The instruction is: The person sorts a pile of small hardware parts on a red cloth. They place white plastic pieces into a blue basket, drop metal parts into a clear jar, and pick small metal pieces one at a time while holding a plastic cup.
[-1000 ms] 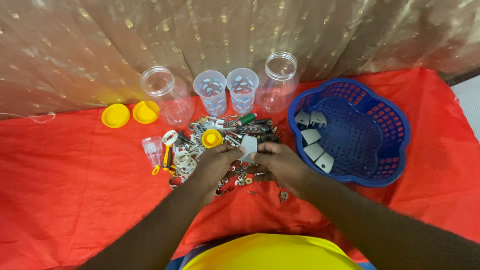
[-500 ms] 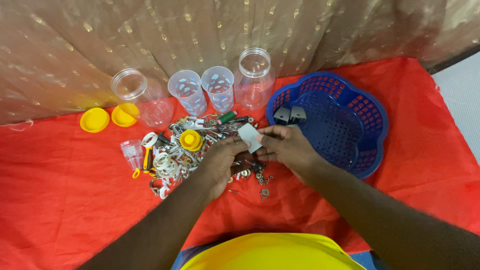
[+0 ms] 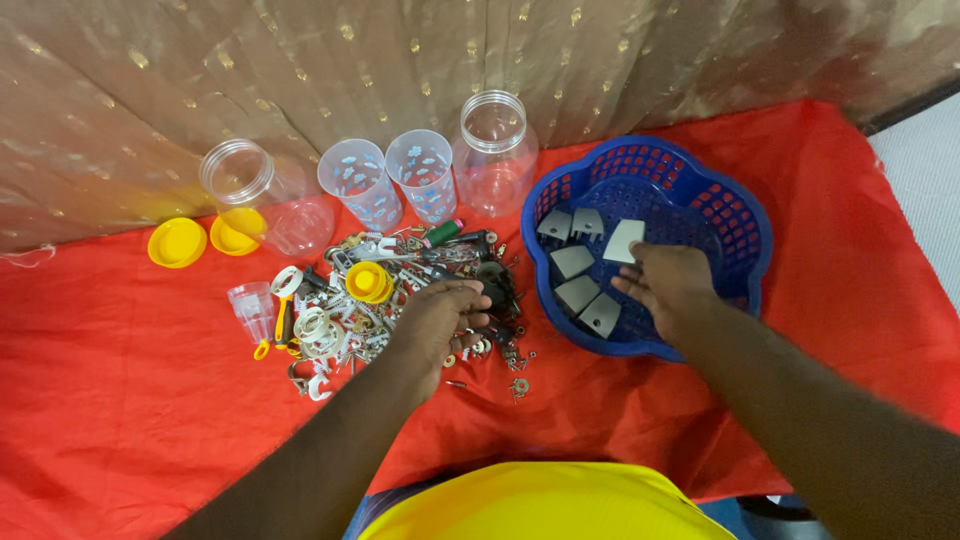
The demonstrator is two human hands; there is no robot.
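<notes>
Since half a second ago, right hand (image 3: 672, 290) has swung to three o'clock over the blue basket (image 3: 735, 230), fingertips pinching a grey plate (image 3: 624, 240) above four others; left hand (image 3: 440, 318) rests loosely curled, empty, on the hardware pile (image 3: 370, 300).

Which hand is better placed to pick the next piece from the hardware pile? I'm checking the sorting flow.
Left. The left hand hovers right over the hardware pile, fingers curled and apparently empty. The right hand is inside the blue basket, holding a grey plate.
</notes>
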